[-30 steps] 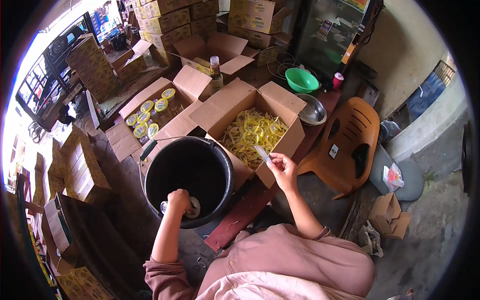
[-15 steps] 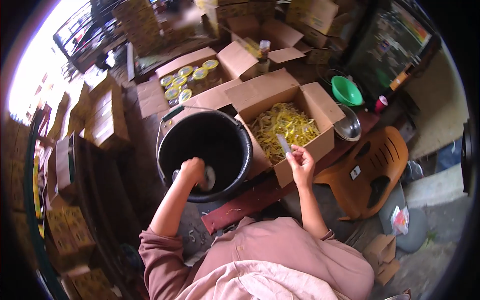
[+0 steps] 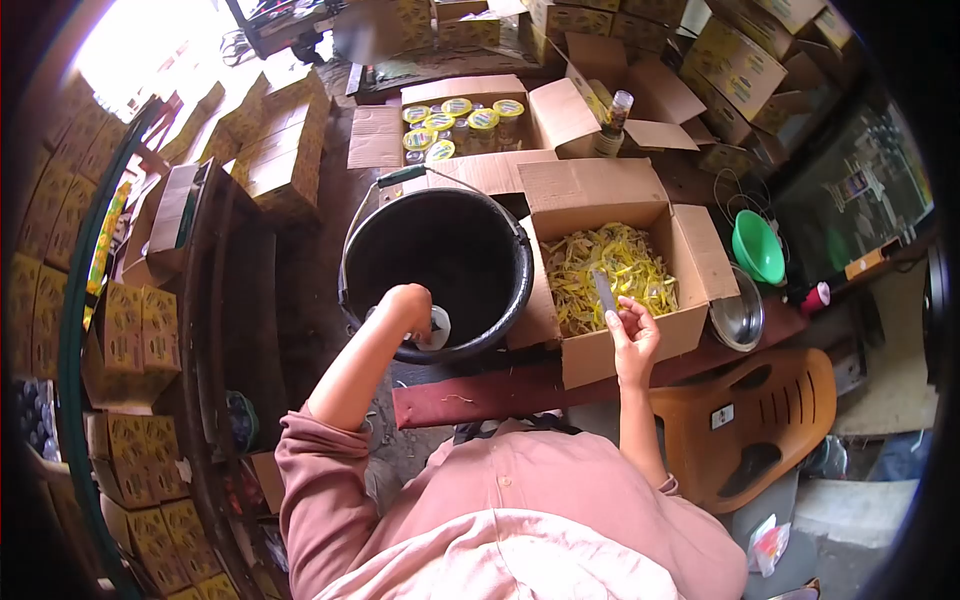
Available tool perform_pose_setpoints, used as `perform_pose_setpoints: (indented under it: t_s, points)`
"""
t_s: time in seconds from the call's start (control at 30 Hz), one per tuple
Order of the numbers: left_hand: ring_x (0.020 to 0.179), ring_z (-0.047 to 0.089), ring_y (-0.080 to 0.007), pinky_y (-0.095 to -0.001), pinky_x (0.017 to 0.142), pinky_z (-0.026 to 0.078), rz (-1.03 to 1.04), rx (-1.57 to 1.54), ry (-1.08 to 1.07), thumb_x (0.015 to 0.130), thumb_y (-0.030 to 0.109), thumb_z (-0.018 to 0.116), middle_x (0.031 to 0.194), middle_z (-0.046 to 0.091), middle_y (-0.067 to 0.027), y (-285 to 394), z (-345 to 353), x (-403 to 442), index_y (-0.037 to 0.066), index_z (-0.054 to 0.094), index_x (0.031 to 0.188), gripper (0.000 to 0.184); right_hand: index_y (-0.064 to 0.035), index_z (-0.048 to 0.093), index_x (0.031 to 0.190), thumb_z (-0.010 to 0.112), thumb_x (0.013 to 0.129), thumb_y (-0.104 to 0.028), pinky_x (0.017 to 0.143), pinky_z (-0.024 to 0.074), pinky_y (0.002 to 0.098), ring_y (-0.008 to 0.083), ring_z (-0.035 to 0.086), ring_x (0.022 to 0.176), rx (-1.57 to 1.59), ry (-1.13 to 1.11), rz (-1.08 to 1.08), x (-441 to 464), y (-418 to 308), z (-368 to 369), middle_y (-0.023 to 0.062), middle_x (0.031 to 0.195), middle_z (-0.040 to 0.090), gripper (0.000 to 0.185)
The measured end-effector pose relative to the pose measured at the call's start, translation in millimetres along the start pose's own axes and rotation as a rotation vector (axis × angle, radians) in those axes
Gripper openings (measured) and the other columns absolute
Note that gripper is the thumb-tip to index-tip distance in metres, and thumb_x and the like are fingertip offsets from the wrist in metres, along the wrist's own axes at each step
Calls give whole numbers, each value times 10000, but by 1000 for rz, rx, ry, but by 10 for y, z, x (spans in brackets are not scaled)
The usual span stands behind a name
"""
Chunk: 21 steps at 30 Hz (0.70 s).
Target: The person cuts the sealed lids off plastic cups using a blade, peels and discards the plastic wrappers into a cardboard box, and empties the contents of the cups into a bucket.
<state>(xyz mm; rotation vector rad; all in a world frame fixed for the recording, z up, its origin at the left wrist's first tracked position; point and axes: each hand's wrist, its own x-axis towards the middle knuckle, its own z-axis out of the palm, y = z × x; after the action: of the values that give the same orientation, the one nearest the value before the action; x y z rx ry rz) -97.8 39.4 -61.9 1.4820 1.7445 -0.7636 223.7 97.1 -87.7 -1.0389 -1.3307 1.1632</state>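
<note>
My left hand (image 3: 408,308) is closed on a pale, round-ended item (image 3: 436,328), perhaps a cup, inside the near rim of the black bucket (image 3: 522,290). A thin, flat, greyish strip (image 3: 604,292) is pinched between the thumb and fingers of my right hand (image 3: 634,340). That hand is over the near edge of an open cardboard box (image 3: 590,190) filled with yellow and clear strips (image 3: 600,255). Behind the bucket, another open box (image 3: 376,137) holds several jars with yellow lids (image 3: 483,119).
A bottle (image 3: 612,122) stands behind the boxes. To the right are a green bowl (image 3: 758,247), a metal bowl (image 3: 738,318) and an orange chair (image 3: 760,430). A red bench (image 3: 480,396) runs before me. Stacked cartons (image 3: 285,150) stand at the left.
The view has turned, so the bucket and boxes appear farther right. My left hand stays at the bucket's near side with its item, and my right hand still holds the strip over the box.
</note>
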Motion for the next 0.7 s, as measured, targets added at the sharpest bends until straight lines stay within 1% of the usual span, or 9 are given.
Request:
perform_pose_setpoints:
  t_s: [0.03,0.13,0.17,0.23,0.3,0.37,0.43,0.63,0.7]
  points:
    - [737,643,-210,-343,691,510,-40,4,-38,552,377,751,764,670,-65,17,-12,-22,87,696,738,348,-26,597,990,652,767,-22,534,377,156,11,477,600,-1,-7,-1,19,0,-23,-28,714,573,230]
    - [730,640,-205,-336,678,509,-77,-19,377,570,417,726,786,672,-44,0,58,-6,101,703,702,343,-26,596,986,649,769,-22,562,392,156,16,490,626,20,-31,27,64,-1,-51,-28,727,570,224]
    - [760,638,-215,-346,682,506,12,-1,-45,566,414,733,802,668,-73,-49,85,169,89,701,749,375,-26,595,986,647,770,-21,570,395,156,17,493,633,28,-32,34,65,15,-52,-28,730,569,222]
    - [786,633,-232,-350,699,501,-84,-57,-75,568,413,733,828,663,-106,69,-57,-105,87,695,822,415,-23,589,993,635,775,-7,591,405,156,23,505,658,95,-59,73,74,-1,-22,-24,744,569,223]
    - [842,624,-255,-346,742,493,0,-202,86,572,408,737,891,652,-126,-37,-55,-151,77,671,920,485,-18,583,1000,624,777,9,617,420,160,33,519,681,186,-86,130,94,-11,26,-17,758,570,229]
    - [961,585,-280,-329,846,459,115,-492,487,607,320,747,1027,605,-168,-152,48,-90,16,554,1099,609,-13,576,1010,613,777,28,647,440,167,47,535,702,302,-108,214,123,-11,92,-8,773,573,239]
    - [999,561,-290,-331,890,433,272,-635,836,646,210,727,1047,583,-186,-114,76,-225,2,467,1162,614,-7,570,1024,608,771,43,701,472,192,75,558,727,372,-164,284,141,-42,191,12,795,583,261]
    - [912,509,-140,-271,834,406,639,-1276,1100,723,87,567,981,534,-93,191,241,-315,-4,390,1147,469,-15,576,1057,633,755,29,638,440,175,61,555,668,183,-429,176,260,-233,638,2,767,596,311]
    - [889,500,-126,-262,817,406,676,-1351,1117,696,89,584,955,528,-77,281,259,-363,5,397,1137,486,-49,634,976,640,735,33,564,408,190,60,526,604,55,-464,-100,343,-251,849,4,705,592,254]
